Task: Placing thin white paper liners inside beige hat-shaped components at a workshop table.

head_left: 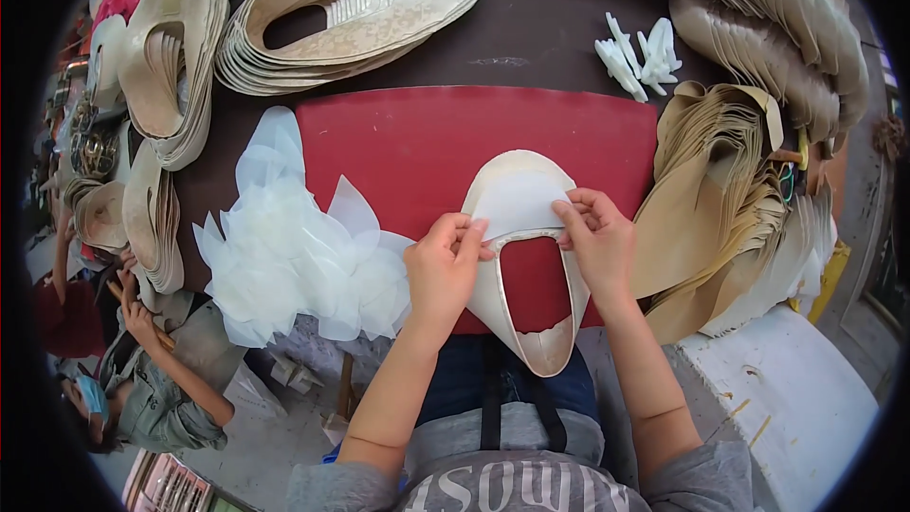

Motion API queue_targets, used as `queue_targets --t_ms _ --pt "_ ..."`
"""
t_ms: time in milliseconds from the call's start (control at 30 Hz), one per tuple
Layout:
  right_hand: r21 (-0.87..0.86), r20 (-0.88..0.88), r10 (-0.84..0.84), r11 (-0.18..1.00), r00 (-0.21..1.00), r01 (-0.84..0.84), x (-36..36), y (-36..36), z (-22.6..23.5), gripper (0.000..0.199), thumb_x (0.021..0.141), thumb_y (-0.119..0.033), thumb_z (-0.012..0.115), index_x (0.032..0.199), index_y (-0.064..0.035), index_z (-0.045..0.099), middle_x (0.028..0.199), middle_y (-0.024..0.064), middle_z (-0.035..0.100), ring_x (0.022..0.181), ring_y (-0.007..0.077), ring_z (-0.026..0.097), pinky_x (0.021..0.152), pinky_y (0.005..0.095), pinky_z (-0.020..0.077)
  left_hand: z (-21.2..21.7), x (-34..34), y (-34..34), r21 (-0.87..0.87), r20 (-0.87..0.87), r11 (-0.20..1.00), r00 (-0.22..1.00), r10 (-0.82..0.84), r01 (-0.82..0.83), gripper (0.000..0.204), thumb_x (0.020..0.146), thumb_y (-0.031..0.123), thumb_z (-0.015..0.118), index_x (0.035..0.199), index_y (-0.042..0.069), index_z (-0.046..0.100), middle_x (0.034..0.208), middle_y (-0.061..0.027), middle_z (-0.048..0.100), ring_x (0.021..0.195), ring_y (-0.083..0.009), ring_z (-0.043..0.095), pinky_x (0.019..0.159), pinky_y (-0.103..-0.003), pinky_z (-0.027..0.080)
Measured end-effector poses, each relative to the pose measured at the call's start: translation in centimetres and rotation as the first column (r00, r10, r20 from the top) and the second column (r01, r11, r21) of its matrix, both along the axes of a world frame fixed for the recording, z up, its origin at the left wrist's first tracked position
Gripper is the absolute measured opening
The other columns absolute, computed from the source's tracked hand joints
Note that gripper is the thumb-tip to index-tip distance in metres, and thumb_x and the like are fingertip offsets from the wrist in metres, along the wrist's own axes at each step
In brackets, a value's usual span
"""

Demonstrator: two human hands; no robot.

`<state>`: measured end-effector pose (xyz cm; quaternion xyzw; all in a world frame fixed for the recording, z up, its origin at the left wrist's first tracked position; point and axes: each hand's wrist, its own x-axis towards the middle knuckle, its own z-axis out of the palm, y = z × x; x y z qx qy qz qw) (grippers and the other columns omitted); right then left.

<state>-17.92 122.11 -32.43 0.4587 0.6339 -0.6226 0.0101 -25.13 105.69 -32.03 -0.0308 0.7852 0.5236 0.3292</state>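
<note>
A cream shoe upper (486, 296) lies in front of me, its rounded toe pointing away and its oval opening toward me. Across the inside of the toe rests a thin white toe piece (517, 201). My left hand (445, 261) pinches the left corner of this piece near the opening's rim. On the other side, my right hand (599, 235) pinches its right corner, thumb and forefinger together. Whether the fingers also grip the upper's edge beneath, I cannot tell. Under the toe end is a red mat (408, 133).
Left of the mat sits a heap of thin translucent white pieces (299, 256). Stacked cream uppers (441, 0) stand at the far left. Fanned tan pieces (701, 190) and further stacks crowd the right. Small white strips (645, 57) lie beyond the mat. Another person (161, 398) sits at left.
</note>
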Motion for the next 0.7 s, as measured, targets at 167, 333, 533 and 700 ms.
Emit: queue_targets --t_ms 167,333,533,700 --pt "0.132 0.045 -0.096 0.987 0.994 0.089 0.0 -0.4 0.0 0.009 0.086 -0.005 0.065 0.091 0.0025 0.063 0.071 0.003 0.058 0.052 0.0063 0.052 0.048 0.0172 0.0431 0.0 -0.1 1.0 -0.065 0.052 0.995 0.995 0.08 -0.077 0.017 0.087 0.013 0.064 0.083 -0.003 0.063 0.066 -0.0065 0.066 0.058 -0.0129 0.066 0.052 -0.019 0.045" --pt "0.126 0.041 -0.182 0.976 0.982 0.176 -0.4 -0.2 0.0 0.008 0.084 -0.005 0.067 0.086 0.0026 0.064 0.069 0.0033 0.058 0.049 0.0069 0.053 0.046 0.0182 0.0432 0.2 -0.4 1.8 -0.116 0.087 0.989 0.991 0.1 -0.089 0.019 0.087 0.014 0.066 0.08 -0.003 0.063 0.063 -0.006 0.065 0.056 -0.0124 0.065 0.051 -0.019 0.045" --pt "0.191 0.087 -0.108 0.977 0.99 0.09 -0.6 -0.4 0.1 0.01 0.086 -0.007 0.066 0.09 0.0018 0.062 0.069 0.0019 0.056 0.05 0.0055 0.052 0.047 0.0165 0.0438 0.3 -0.5 1.9 -0.122 0.091 0.987 0.989 0.114 -0.103 0.02 0.086 0.015 0.066 0.078 -0.003 0.062 0.06 -0.0049 0.063 0.051 -0.0123 0.063 0.05 -0.02 0.044" --pt "0.266 0.155 -0.049 0.964 0.987 0.006 -0.8 -0.6 0.1 0.013 0.086 -0.01 0.065 0.091 0.0014 0.062 0.069 0.0018 0.055 0.053 0.0062 0.052 0.051 0.0174 0.0439 1.1 -1.1 2.2 -0.23 0.106 0.973 0.994 -0.012 0.037 0.019 0.087 0.014 0.066 0.081 -0.003 0.061 0.067 -0.0062 0.063 0.057 -0.0114 0.062 0.054 -0.021 0.046"
